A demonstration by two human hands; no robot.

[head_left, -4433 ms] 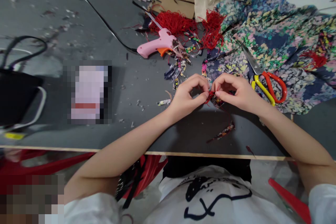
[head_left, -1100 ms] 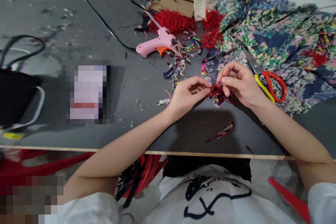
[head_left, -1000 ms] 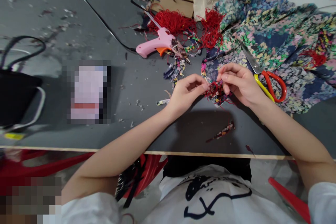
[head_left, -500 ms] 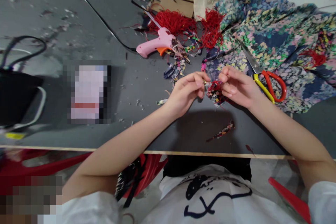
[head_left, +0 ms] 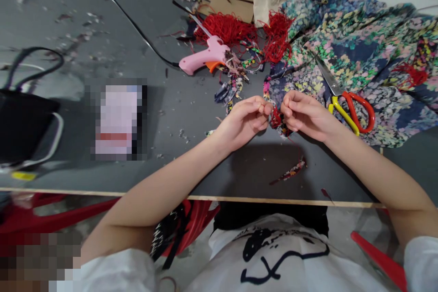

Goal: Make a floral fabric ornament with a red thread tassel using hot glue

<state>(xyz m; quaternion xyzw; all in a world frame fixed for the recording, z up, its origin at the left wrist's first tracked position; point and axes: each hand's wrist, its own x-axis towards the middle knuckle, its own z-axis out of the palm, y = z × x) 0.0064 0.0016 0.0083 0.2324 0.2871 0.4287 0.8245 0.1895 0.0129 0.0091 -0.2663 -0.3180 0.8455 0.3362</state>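
My left hand [head_left: 247,117] is closed in a pinch, thumb against fingertips, above the table. Facing it a short gap away, my right hand [head_left: 306,116] pinches in the same way. What lies in either pinch is too small to make out. Between the two hands shows a small bundle of red thread [head_left: 275,117] with bits of floral fabric, partly hidden by the right fingers. Scissors [head_left: 352,110] with red and yellow handles rest to the right, on a floral cloth [head_left: 362,54].
A pink glue gun [head_left: 203,57] lies beyond my left hand, its black cord running far left. Behind it are red thread piles [head_left: 226,28] and cardboard [head_left: 236,2]. A blurred-out phone-like rectangle [head_left: 118,118] and a black bag [head_left: 25,123] are at left. Fabric scraps litter the table [head_left: 191,114].
My fingertips have shifted slightly and both hands are now in tighter pinches. The right fingers have curled in, and the red bundle shows narrower between the hands.
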